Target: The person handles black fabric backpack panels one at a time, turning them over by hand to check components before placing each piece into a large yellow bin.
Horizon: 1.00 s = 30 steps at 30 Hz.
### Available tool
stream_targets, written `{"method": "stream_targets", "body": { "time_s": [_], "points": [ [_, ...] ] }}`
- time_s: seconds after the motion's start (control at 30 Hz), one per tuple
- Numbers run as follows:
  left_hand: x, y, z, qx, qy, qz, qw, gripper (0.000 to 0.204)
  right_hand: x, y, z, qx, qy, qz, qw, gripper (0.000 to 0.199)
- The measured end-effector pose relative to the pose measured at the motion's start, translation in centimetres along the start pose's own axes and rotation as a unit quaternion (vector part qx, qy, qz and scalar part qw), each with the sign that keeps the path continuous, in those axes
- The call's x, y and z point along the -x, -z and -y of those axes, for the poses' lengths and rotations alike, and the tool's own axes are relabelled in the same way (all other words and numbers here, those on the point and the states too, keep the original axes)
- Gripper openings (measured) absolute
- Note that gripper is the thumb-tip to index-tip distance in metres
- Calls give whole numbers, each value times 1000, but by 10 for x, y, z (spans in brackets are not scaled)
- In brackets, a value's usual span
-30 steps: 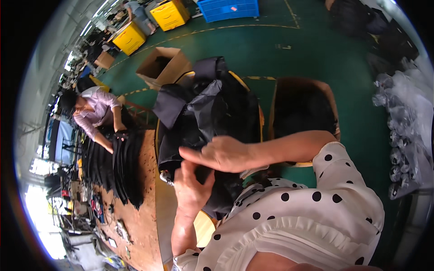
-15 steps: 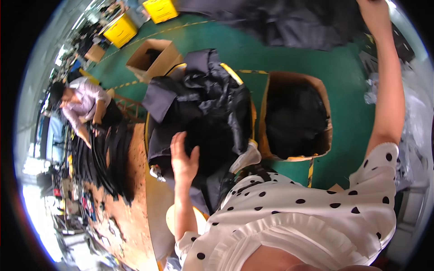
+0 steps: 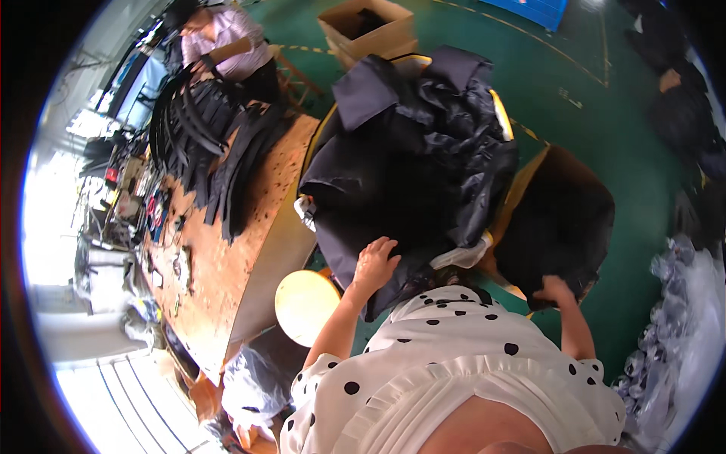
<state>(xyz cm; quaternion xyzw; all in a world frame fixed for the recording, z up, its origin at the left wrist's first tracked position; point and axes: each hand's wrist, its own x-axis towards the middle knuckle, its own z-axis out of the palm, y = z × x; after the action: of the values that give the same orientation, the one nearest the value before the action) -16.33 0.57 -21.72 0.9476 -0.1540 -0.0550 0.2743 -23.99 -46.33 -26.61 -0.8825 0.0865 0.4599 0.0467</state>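
My left hand [image 3: 376,265] hovers at or rests on the near edge of a large heap of black fabric [image 3: 423,166], thumb apart and fingers loosely bent, holding nothing. The heap fills a yellow-edged container whose sides are mostly covered. My right hand [image 3: 554,290] reaches down to the near side of a cardboard box [image 3: 522,181] full of black material [image 3: 563,216]. Its fingers are blurred against the black material, so I cannot see whether they grip any of it.
A wooden workbench [image 3: 261,234] on the left bears long black strips [image 3: 200,144], handled by a co-worker [image 3: 231,45]. A round stool [image 3: 306,306] stands beside it. Another cardboard box [image 3: 370,38] is at the back. Clear plastic wrap [image 3: 673,318] lies right; a dark-clad person [image 3: 681,98] is farther back.
My right hand has come down from the far upper right to the box beside me. The wide dark sheet near it has left its place. My view has shifted; my left hand is nearer my body.
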Motion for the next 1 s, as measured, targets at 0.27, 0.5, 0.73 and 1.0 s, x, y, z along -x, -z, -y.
{"method": "stream_targets", "body": {
  "time_s": [0.27,0.5,0.73,1.0],
  "points": [
    [40,-18,-3,-61,-7,-37,997,34,39,187,206,-277,438,-352,780,22],
    [72,-3,-8,43,24,-107,993,31,-58,156,412,-73,377,-257,887,100],
    [103,21,16,107,90,-169,976,28,-115,191,435,-84,273,-413,865,45],
    [71,46,59,175,52,-165,969,24,77,329,316,-190,415,-612,646,67]
  ]
}}
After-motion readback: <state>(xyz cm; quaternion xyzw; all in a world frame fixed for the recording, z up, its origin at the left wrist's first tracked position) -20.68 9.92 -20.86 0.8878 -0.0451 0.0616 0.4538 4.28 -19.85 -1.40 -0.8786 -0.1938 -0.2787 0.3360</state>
